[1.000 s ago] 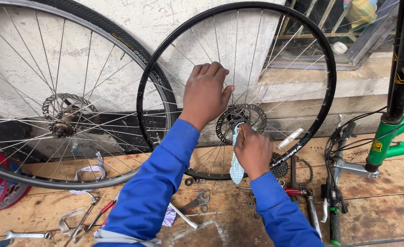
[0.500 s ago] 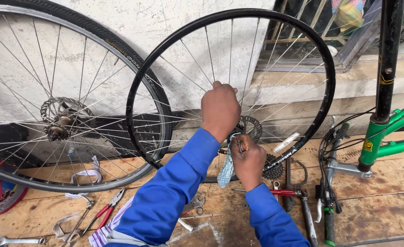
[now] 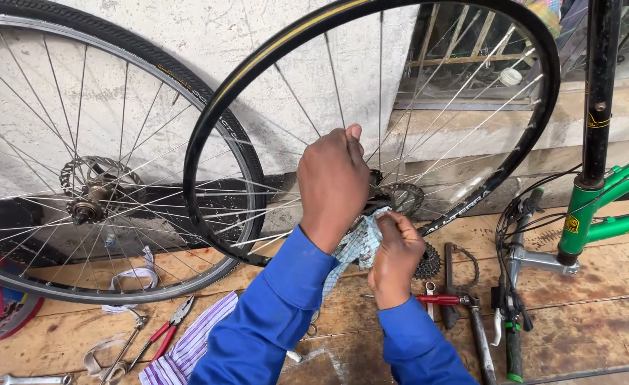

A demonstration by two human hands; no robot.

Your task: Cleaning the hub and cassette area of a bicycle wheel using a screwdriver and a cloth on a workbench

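R hand (image 3: 395, 258) fingers pinch rag (image 3: 357, 246) at hub (image 3: 400, 196); L hand (image 3: 333, 184) fingers grip wheel (image 3: 371, 128).

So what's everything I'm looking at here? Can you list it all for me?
Front bicycle wheel: one, black tyre with silver spokes, upright at centre against the wall.
Second wheel: one, black tyre, silver rim, leaning at left behind the first.
Rag: one, pale blue patterned, at the front wheel's hub.
Sprocket cluster: one, dark metal, on the boards by the right hand.
Bicycle frame: one, green and black, at right.
Pliers: one, red handles, lower left.
Striped cloth: one, purple and white, bottom centre.
Wooden boards: brown, underneath everything.
Left hand: closed at the hub, blue sleeve.
Right hand: pinching the rag, blue sleeve.
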